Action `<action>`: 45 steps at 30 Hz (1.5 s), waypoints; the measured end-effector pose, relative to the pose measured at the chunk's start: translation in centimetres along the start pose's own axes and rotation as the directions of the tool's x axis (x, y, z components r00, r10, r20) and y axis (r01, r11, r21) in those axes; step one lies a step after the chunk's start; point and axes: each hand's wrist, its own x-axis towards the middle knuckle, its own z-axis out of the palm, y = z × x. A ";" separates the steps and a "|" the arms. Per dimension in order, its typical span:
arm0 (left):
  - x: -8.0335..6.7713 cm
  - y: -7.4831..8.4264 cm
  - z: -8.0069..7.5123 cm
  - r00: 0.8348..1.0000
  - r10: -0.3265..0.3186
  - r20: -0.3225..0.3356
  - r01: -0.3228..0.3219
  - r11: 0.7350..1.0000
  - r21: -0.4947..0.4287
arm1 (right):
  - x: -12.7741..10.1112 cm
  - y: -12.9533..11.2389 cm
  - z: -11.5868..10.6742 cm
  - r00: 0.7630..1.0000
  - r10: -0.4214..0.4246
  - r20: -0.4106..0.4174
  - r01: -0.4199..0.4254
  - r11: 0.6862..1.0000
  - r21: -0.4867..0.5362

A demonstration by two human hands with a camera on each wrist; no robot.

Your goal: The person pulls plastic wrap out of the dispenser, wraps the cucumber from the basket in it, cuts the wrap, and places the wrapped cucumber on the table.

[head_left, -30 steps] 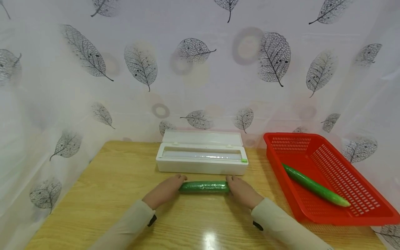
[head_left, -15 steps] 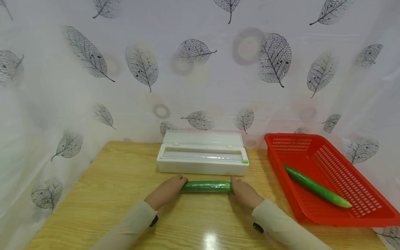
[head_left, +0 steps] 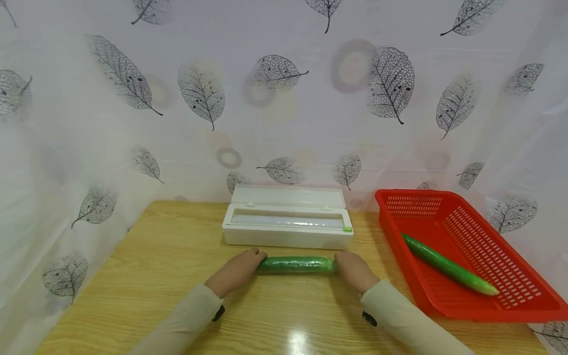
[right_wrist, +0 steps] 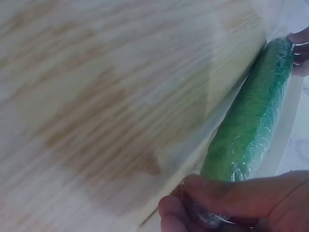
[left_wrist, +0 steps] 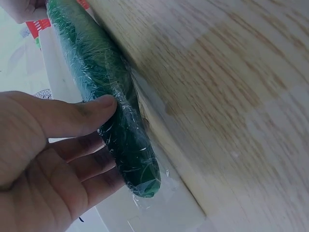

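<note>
Head view: wrapped cucumber [head_left: 296, 265] between both hands.

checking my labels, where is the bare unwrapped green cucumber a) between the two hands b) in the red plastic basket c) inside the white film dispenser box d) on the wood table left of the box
b: the bare unwrapped green cucumber lies in the red plastic basket; the hands hold a film-wrapped one.
</note>
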 end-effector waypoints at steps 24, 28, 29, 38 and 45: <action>0.1 -0.1 -0.2 0.999 0.051 0.014 -0.052 0.995 0.083 | 1.2 -0.4 0.1 0.997 0.028 -0.078 -0.016 0.990 0.139; -0.1 -0.1 -0.3 0.998 0.056 0.017 -0.058 0.995 0.082 | 1.1 -0.6 0.1 0.998 -0.010 -0.064 0.016 0.995 0.100; 0.0 -0.1 -0.3 0.998 0.054 0.018 -0.056 0.996 0.068 | 1.0 -0.6 0.2 0.998 -0.027 -0.065 0.032 0.996 0.089; 0.8 -0.8 0.3 0.999 0.008 0.033 -0.004 0.995 -0.104 | 0.6 -0.4 0.7 0.962 -0.203 -0.184 0.203 0.979 -0.018; 0.7 -0.7 0.0 0.998 0.054 0.026 -0.051 0.995 -0.085 | -0.3 -0.8 0.0 0.968 -0.186 -0.167 0.180 0.982 -0.046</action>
